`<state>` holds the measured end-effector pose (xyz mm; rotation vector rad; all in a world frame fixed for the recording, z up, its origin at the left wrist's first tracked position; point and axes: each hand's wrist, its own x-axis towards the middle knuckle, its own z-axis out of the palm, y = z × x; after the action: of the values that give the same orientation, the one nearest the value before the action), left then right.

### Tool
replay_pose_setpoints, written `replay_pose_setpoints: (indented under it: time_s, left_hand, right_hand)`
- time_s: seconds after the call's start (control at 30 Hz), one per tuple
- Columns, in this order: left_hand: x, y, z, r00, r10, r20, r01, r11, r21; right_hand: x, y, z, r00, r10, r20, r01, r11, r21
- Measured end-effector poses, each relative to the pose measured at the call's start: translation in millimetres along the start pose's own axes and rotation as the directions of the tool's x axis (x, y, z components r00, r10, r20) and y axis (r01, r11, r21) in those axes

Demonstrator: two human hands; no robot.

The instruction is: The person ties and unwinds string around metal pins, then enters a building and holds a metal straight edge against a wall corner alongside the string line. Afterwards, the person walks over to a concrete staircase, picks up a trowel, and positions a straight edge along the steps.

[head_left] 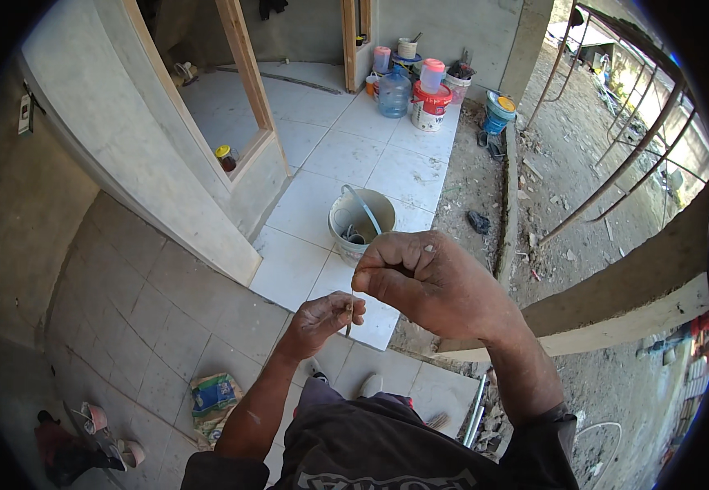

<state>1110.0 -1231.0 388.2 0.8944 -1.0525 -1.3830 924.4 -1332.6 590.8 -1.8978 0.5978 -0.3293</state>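
Observation:
Both hands are raised at chest height, joined by a thin, pale, string-like piece (351, 304), too small to identify. My left hand (326, 318) is closed, pinching its lower part, where a short dark end hangs below the fingers. My right hand (420, 282) is higher and closer to the camera, its thumb and forefinger pressed together at the top of the piece. Just beyond the hands, a grey bucket (345, 209) with a pale bent strip and dark objects inside stands on white tiles (293, 249), partly hidden by my right hand.
Containers (429, 113) and a water jug (393, 96) stand ahead. A wooden door frame (242, 65) is left of them. A concrete ledge (616, 314), metal railings (579, 208) and rubble-strewn ground (563, 253) lie right. A bag (214, 404) lies low left; my feet (371, 385) are below.

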Motion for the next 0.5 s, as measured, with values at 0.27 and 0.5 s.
replay_pose_setpoints:
  time_s: [0.27,0.5]
  left_hand:
    - [10,-6,-32,0.998,-0.038,-0.058,0.047,0.987,0.151]
    - [19,-21,-83,0.999,-0.007,-0.042,0.013,0.988,0.152]
  right_hand:
    - [38,-30,1,0.996,-0.079,-0.035,0.068,0.969,-0.239]
    - [90,-44,19,1.0,-0.015,-0.001,0.014,0.915,-0.404]
